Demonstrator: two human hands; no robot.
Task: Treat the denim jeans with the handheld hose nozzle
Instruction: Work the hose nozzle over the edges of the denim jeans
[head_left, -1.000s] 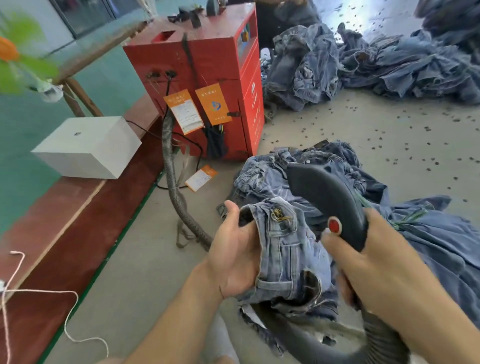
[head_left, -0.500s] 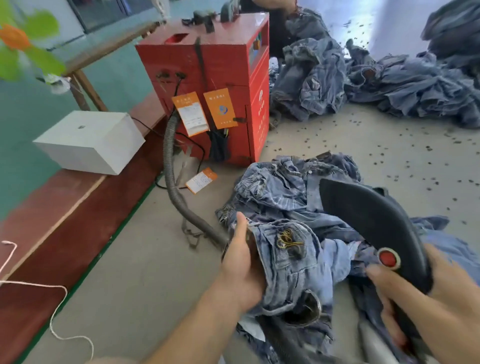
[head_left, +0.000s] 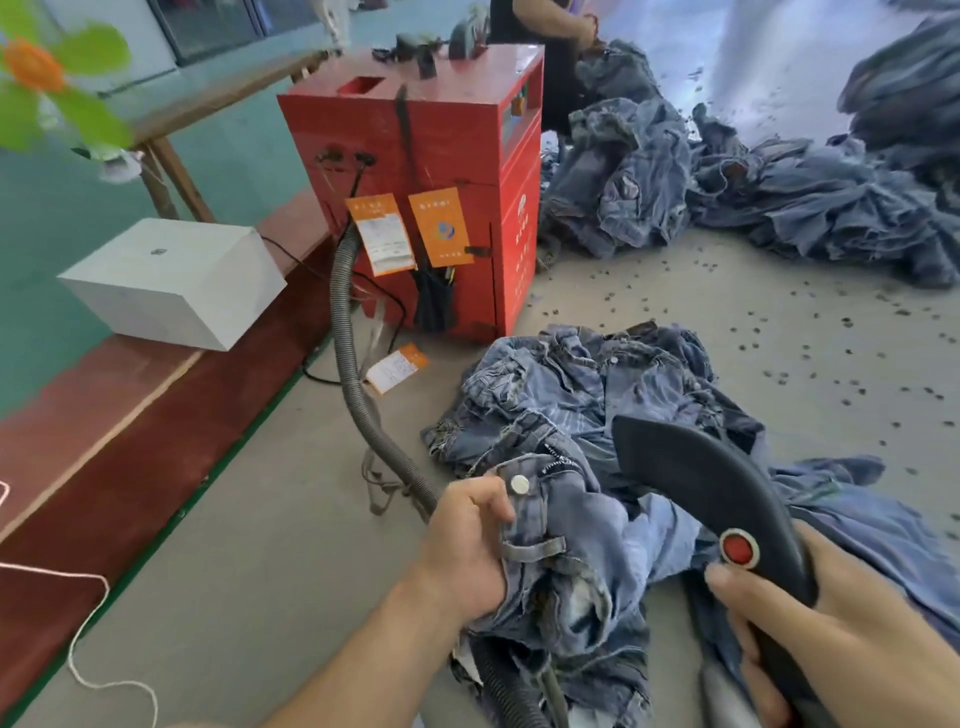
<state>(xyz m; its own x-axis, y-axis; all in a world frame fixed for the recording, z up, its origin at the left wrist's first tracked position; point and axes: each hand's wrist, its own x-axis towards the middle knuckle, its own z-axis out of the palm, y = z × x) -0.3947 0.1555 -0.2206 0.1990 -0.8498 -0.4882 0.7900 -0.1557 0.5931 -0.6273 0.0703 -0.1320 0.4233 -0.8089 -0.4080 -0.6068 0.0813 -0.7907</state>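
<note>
Nozzle's swung off to the right of the waistband since a second ago, and the jeans got turned so the metal button faces up now.

Left hand (head_left: 475, 540) is gripping the denim jeans (head_left: 566, 561) by the waistband, right by the button, holding them bunched up over the concrete floor (head_left: 260, 545). Right hand (head_left: 831, 618) is wrapped round the black hose nozzle (head_left: 696, 483), thumb just below its red button (head_left: 737, 546), tip pointing up-left above the denim. Grey ribbed hose (head_left: 353, 374) runs back to the red machine (head_left: 431, 171). More jeans lie in a heap (head_left: 571, 384) just behind.
</note>
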